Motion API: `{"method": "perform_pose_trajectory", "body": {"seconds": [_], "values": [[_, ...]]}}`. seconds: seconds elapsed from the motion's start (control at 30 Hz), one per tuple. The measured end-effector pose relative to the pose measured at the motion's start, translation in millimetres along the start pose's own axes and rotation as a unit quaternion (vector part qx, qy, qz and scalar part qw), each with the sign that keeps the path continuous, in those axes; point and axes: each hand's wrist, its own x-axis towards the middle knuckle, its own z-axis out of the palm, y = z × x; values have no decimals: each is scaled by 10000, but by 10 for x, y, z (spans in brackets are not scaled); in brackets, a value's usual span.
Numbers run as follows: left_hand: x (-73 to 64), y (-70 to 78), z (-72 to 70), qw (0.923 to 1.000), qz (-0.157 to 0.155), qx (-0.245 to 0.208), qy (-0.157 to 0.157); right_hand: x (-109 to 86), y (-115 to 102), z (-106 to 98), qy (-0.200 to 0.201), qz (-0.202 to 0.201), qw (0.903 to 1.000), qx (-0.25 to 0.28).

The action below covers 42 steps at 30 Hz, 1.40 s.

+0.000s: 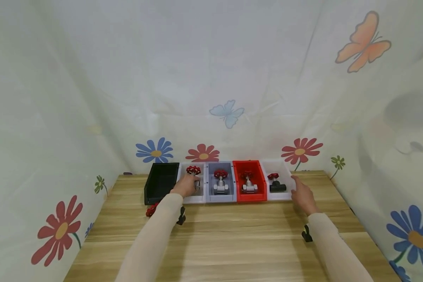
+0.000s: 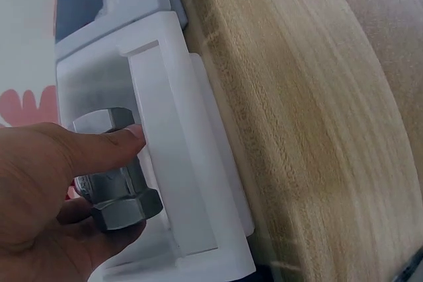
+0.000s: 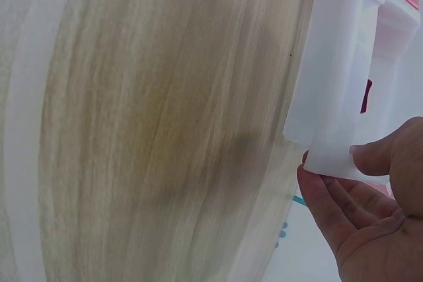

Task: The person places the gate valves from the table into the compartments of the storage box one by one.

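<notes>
My left hand (image 1: 187, 185) reaches into the left white bin (image 2: 175, 150). Its thumb and fingers grip the silver body of a gate valve (image 2: 114, 189), whose red handwheel (image 1: 193, 170) shows above the hand in the head view. At the other end of the row, my right hand (image 1: 303, 196) pinches the front corner of the right white bin (image 3: 334, 97), thumb inside and fingers outside. That bin holds a black valve (image 1: 277, 187) with a red handle. The left palm is partly hidden.
Between the white bins stand a grey-blue bin (image 1: 207, 192) and a red bin (image 1: 265, 192), each with a silver, red-wheeled valve inside. A black bin (image 1: 162, 182) is leftmost. A red handwheel (image 1: 151, 210) lies before it on the wooden table (image 1: 232, 243). A patterned curtain (image 1: 211, 78) hangs behind.
</notes>
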Motion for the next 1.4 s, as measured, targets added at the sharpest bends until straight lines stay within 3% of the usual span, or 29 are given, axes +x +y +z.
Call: {"method": "perform_pose_trajectory", "body": {"seconds": [0.2,0.37,0.73,1.0,1.4], "values": [[54,-19,9,10000,42,20,-85,21,-12,-9,-51,164,9998,58],[69,-3,19,9996,-151,59,-235,24,-9,6,-82,211,9997,65],[73,-13,95,9995,-21,124,-293,12,15,15,-14,77,10000,33],[75,-21,125,9988,-170,25,-458,19,30,26,75,-27,10000,5],[21,-18,141,9992,154,170,-313,12,28,35,122,-52,9999,1]]}}
